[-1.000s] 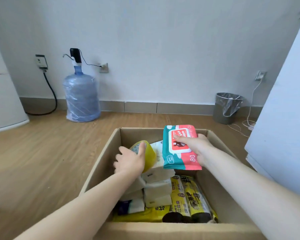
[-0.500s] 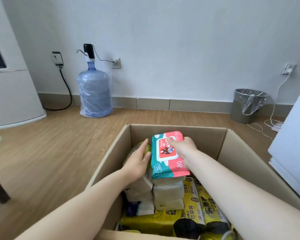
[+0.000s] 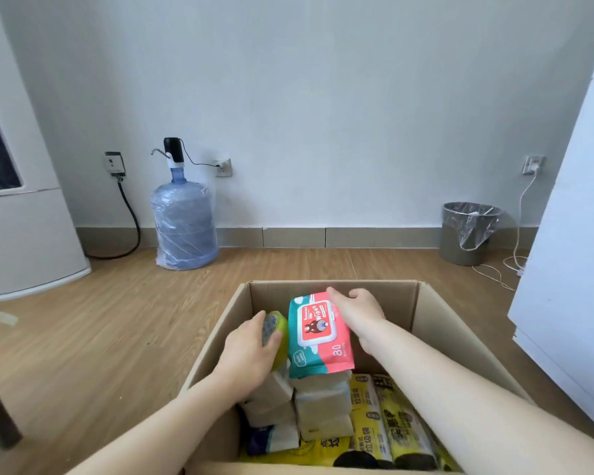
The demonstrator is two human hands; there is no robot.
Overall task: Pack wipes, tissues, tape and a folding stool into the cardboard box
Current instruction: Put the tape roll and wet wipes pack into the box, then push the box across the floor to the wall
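One head-worn camera looks forward and down from above the open cardboard box (image 3: 436, 323), close over both forearms, facing the far wall (image 3: 323, 97) across the wooden floor (image 3: 117, 337).

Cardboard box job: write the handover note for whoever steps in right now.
Left hand: closed on the yellow-green tape roll, low at the left inside the cardboard box.
Right hand: holding the far edge of the wipes pack, which lies on the stacked tissue packs.
Also in the box: yellow rolled packs along the right and front.
Done: tissues are in; tape and wipes are in the box but not released.
Left: let go of both, then pack the folding stool, which is not in view.
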